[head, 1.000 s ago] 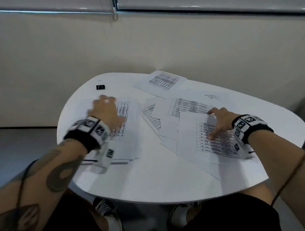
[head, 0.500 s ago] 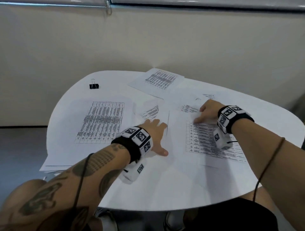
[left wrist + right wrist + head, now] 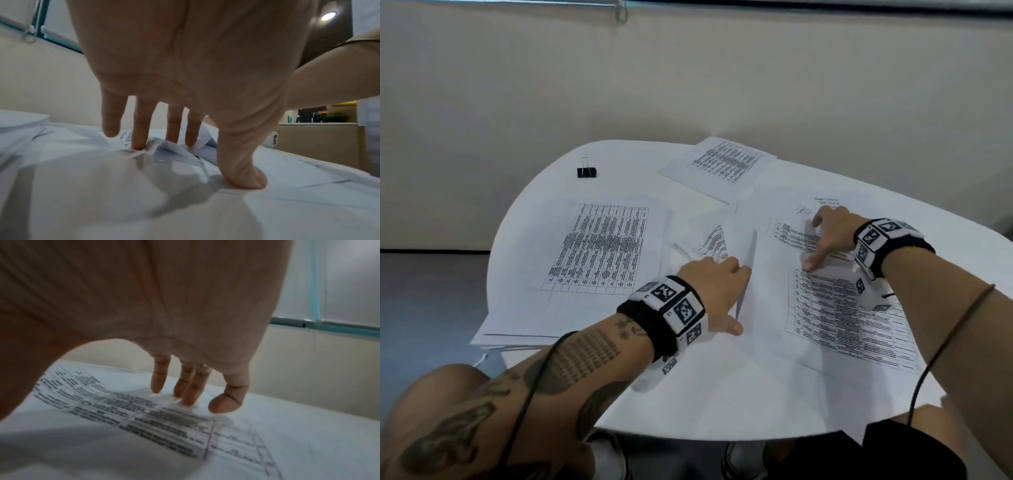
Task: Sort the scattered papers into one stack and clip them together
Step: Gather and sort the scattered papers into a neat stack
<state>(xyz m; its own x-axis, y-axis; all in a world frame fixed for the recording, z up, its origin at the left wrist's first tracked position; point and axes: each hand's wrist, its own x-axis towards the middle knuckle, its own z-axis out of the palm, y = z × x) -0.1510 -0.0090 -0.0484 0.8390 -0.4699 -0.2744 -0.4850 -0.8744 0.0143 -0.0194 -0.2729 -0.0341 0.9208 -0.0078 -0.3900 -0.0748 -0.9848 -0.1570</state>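
A neat stack of printed sheets point(image 3: 599, 246) lies at the table's left. Loose papers overlap in the middle point(image 3: 717, 240) and on the right point(image 3: 842, 318), and one more sheet point(image 3: 722, 164) lies at the back. My left hand point(image 3: 717, 291) presses straight fingers point(image 3: 139, 129) and thumb down on the rumpled middle sheets point(image 3: 168, 147). Flat on the right printed sheet point(image 3: 164, 418) rests my right hand point(image 3: 828, 236), its fingertips point(image 3: 158, 384) touching the paper. A black binder clip point(image 3: 587, 171) sits alone at the back left, far from both hands.
The round white table point(image 3: 722, 404) stands against a beige wall point(image 3: 688, 85). The left stack overhangs the table's left front edge. My knees and shoes show below the near edge.
My left hand left the stack at the left and crossed to the middle sheets, pressing on them. My right hand slid farther up its sheet. The middle papers have bunched together.
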